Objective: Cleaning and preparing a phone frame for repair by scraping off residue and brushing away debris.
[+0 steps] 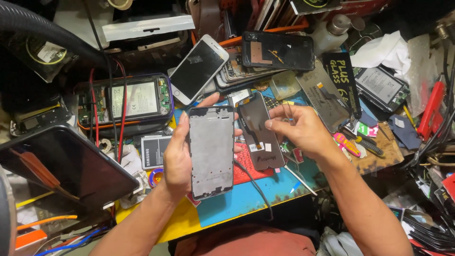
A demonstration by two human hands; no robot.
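My left hand (177,156) grips a grey metal phone frame (211,151), held upright over the blue mat (246,196) with its bare inner side facing me. My right hand (296,128) hovers just to the right of it, thumb and forefinger pinched near thin tweezers (288,113); whether they hold the tweezers I cannot tell for sure. Between the hands, a dark phone screen panel (260,135) with a flex cable lies on the mat.
A white phone (199,68), a black back cover (278,50) and an opened phone with battery (130,100) lie behind. A dark tablet (66,163) sits at left. Red and black wires (118,118), a loose battery (154,151), screwdrivers (367,144) and white cloth (384,52) crowd the bench.
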